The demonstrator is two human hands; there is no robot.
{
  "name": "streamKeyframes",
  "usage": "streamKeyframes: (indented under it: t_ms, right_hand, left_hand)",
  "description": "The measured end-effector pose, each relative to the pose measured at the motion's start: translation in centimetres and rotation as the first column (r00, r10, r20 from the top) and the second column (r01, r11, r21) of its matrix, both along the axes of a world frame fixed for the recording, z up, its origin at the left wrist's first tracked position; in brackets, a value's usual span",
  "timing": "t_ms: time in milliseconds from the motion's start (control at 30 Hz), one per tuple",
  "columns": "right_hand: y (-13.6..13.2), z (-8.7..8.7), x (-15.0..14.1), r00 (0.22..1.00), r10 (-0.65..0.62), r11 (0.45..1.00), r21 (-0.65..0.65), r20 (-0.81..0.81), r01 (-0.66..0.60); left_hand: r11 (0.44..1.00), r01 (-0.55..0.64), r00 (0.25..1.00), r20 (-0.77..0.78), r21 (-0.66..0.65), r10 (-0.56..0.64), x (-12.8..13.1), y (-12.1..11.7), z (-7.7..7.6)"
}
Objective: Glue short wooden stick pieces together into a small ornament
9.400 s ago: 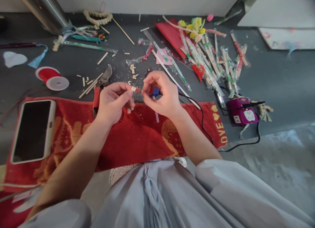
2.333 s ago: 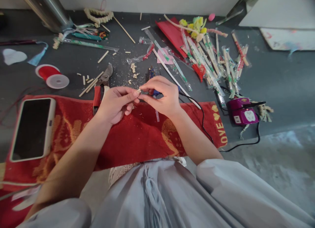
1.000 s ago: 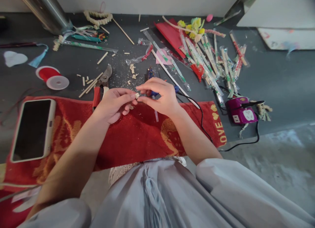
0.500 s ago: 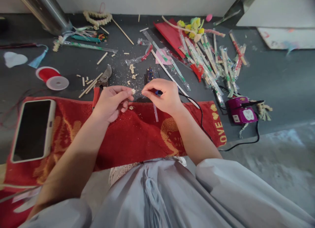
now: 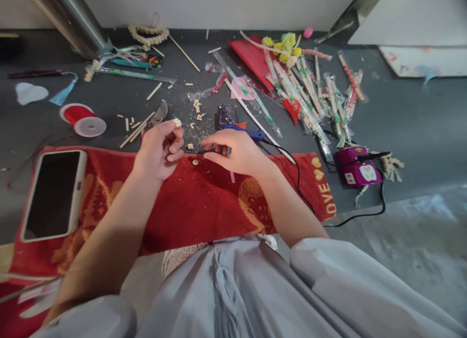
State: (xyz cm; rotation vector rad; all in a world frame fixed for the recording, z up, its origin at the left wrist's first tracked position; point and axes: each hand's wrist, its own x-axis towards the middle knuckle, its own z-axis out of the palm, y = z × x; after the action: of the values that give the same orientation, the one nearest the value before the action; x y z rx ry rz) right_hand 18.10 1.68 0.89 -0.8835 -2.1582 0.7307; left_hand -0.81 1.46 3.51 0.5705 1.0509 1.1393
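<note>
My left hand (image 5: 158, 151) is raised over the far edge of the red towel (image 5: 189, 206) and pinches a small pale wooden piece (image 5: 177, 122) between thumb and fingertips. My right hand (image 5: 233, 151) hovers low over the towel's edge with its fingers stretched toward the left, holding nothing that I can see. A small wood bit (image 5: 195, 162) lies on the towel just left of those fingertips, another (image 5: 189, 146) on the dark floor. A blue glue gun (image 5: 237, 126) lies just beyond my right hand.
A phone (image 5: 53, 194) lies on the towel at left. Red-handled cutters (image 5: 157, 115), cut sticks, a red ribbon spool (image 5: 82, 120), wrapped chopsticks (image 5: 310, 95) and a purple power socket (image 5: 357, 167) with black cord clutter the dark floor. A metal pole (image 5: 69, 19) rises at back left.
My hands have come apart. The left hand has lifted up and left with the wooden piece; the right hand has let go, opened and dropped toward the towel.
</note>
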Motion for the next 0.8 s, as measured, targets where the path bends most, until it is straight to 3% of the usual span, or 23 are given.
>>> streamKeyframes:
  t_ms: [133,233,367,600,800]
  right_hand:
    - [-0.3,0.2,-0.4,0.988,-0.140,0.983,0.114,-0.061,0.146]
    - [-0.5,0.4,-0.4,0.969,-0.191,0.970,0.121,-0.155,0.211]
    - [-0.6,0.4,-0.4,0.973,-0.143,0.977,0.132,-0.179,0.168]
    - [-0.4,-0.3,-0.6,0.973,-0.074,0.945,0.295,-0.219,0.138]
    - [-0.3,-0.2,-0.6,0.968,-0.065,0.960,0.248,-0.244,0.127]
  left_hand:
    - [0.988,0.149,0.988,-0.054,0.052,-0.146,0.4,-0.5,-0.1]
    - [0.976,0.204,0.977,-0.074,0.082,-0.198,0.5,-0.8,-0.2]
    - [0.967,0.232,0.967,-0.133,0.110,-0.217,0.6,-1.1,-0.4]
    - [0.944,0.273,0.958,-0.147,0.188,-0.248,0.7,-1.1,-1.2]
    - [0.952,0.259,0.961,-0.144,0.163,-0.237,0.8,-1.1,-1.1]
